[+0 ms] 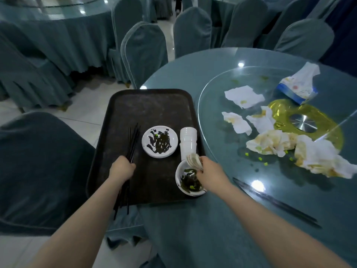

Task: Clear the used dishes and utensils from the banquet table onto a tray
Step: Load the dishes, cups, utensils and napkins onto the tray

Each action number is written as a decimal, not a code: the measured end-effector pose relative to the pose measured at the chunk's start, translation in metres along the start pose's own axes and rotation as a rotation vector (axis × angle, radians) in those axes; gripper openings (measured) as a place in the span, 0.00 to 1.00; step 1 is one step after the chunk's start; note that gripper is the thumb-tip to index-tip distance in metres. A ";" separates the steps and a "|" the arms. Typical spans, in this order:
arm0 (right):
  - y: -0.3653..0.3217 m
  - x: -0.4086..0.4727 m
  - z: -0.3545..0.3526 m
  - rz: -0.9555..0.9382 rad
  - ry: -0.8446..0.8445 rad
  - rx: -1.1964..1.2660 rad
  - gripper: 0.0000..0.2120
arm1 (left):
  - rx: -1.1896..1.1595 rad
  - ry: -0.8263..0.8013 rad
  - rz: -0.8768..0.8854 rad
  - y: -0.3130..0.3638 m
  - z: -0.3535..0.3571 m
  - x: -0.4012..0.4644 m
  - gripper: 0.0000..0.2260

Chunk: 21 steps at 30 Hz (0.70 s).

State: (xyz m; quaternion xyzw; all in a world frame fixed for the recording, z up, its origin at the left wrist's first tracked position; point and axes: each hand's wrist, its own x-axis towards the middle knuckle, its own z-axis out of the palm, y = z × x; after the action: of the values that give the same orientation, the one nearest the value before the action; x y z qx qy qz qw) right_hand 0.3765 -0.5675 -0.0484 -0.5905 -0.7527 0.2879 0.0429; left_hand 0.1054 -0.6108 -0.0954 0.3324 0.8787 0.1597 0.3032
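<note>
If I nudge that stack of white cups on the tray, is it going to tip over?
Probably, yes: the stack of white cups stands tall and narrow, so a high push would likely topple it. They look like thin plastic, so probably light. It sits near the tray edge.

tray (123,105): dark, overhanging table edge | chopsticks (133,141): black bundle | plates (160,141): white, sauce-smeared | cups (188,141): stacked

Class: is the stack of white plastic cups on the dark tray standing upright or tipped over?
Tipped over. The stack of white plastic cups lies on its side on the dark tray, rims pointing away from the person.
</note>
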 end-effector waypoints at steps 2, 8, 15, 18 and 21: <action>-0.003 0.006 -0.002 0.004 -0.011 0.006 0.15 | -0.011 -0.001 -0.019 0.005 -0.001 0.012 0.12; -0.013 0.019 0.000 -0.029 -0.013 0.037 0.13 | -0.032 0.054 -0.019 0.018 0.002 0.039 0.24; -0.055 0.021 0.025 -0.082 -0.068 0.085 0.11 | -0.053 0.066 0.124 0.006 0.013 0.029 0.31; -0.078 0.021 0.047 -0.123 -0.124 0.093 0.14 | -0.090 0.057 0.182 -0.005 0.014 0.023 0.27; -0.094 0.023 0.072 -0.064 -0.189 0.022 0.14 | -0.186 0.082 0.172 -0.017 0.013 0.016 0.24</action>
State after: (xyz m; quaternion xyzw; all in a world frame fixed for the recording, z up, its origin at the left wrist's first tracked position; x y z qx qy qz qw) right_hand 0.2592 -0.5864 -0.0690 -0.5360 -0.7685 0.3493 -0.0128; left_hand 0.0958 -0.6111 -0.1199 0.3700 0.8400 0.2793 0.2820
